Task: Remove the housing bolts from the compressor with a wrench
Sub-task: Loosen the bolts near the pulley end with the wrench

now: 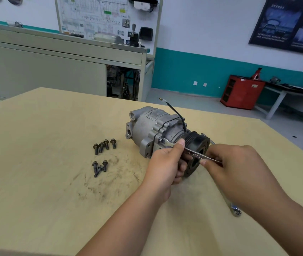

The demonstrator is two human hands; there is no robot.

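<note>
**On the pale wooden bench (36, 182), smudged with dark grease**

Near its middle I see the silver cast-metal compressor (147, 126) lying on its side, black pulley end toward me. The left hand (165, 163) has its fingers wrapped round that end. The right hand (235, 167) pinches the flat steel wrench (193, 154), whose head sits at the housing flange. Dark flanged bolts (104, 145) lie in two clusters to the left. Behind stand a long grey workstation (45, 71), a teal-banded white wall (184, 71) and a red metal cabinet (243, 91).
</note>
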